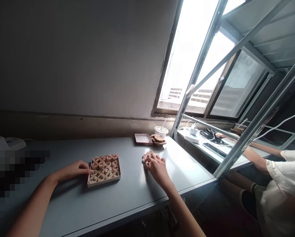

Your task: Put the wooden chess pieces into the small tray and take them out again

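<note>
A shallow box (103, 183) of round wooden Chinese chess pieces (108, 164) lies on the grey table. Its pieces sit in rows, some marked in red, others in black. My left hand (79, 169) pinches the left wall of the box, thumb by the pieces along that side. Farther right, my right hand (158, 168) has its fingers closed on a chess piece (148, 163), just over a small cluster of loose pieces (147, 154) on the tabletop. The fingers partly cover that cluster.
Toward the wall lie a box lid (143, 139) and a lidded plastic cup (160, 132) with a straw. A metal bed frame (184, 108) rises at the table's right end. Beyond it, another person (282, 177) sits at a desk with cables and a power strip.
</note>
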Available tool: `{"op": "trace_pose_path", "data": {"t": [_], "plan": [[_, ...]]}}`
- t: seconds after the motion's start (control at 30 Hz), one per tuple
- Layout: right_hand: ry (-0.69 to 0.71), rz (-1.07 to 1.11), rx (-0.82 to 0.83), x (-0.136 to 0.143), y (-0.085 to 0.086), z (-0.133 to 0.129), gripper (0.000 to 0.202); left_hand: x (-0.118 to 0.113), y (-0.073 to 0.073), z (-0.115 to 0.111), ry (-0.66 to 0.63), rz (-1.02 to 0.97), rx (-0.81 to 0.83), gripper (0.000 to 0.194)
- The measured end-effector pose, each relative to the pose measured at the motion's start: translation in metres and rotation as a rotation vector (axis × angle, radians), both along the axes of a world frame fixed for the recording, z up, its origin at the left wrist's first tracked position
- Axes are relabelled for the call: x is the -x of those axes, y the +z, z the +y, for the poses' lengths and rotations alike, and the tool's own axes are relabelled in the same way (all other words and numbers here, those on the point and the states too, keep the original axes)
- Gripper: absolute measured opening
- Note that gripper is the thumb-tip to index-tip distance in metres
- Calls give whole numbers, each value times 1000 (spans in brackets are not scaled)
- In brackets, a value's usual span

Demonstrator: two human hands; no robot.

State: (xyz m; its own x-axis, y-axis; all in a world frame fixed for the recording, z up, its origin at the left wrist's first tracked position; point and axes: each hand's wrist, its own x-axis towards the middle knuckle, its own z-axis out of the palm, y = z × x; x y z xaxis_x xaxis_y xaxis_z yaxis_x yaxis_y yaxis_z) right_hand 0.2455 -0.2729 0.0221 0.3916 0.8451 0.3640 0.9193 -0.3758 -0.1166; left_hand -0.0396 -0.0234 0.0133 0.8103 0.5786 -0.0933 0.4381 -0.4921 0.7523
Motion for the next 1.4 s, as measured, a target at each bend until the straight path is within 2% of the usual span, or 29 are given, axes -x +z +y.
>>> {"op": "trace_pose_path", "data": {"t": [0.1, 0.2, 0.33, 0.53, 0.67, 0.83, 0.93, 1.1, 1.2, 1.4], "plan": [[-74, 23, -8, 1, -2, 0, 11, -5, 4, -5, -105, 52, 122, 34], [-116, 28, 1, 2, -1, -2, 8, -13, 3, -7, -51, -13, 101, 38], [-128, 39, 21, 4, 2, -3, 6, -26, -3, -10, 63, -74, -26, 41], [-40, 95, -32, 10, 1, 3, 9, -37, -13, -12, 125, -110, -160, 37], [85, 202, -53, 22, 9, 14, 9, -36, -13, -11, 121, -95, -175, 35], [330, 363, -250, 37, 22, 50, 24, -36, -11, -11, 123, -95, -177, 37], [441, 327, -204, 43, 18, 82, 22, -36, -9, -13, 103, -107, -170, 36], [456, 151, -114, 48, 1, 116, 21, -36, -7, -14, 93, -95, -155, 37], [455, 118, -109, 48, -4, 117, 20, -37, -6, -14, 91, -77, -163, 38], [440, 33, -104, 50, -2, 110, 19, -37, -5, -13, 93, -68, -178, 39]]}}
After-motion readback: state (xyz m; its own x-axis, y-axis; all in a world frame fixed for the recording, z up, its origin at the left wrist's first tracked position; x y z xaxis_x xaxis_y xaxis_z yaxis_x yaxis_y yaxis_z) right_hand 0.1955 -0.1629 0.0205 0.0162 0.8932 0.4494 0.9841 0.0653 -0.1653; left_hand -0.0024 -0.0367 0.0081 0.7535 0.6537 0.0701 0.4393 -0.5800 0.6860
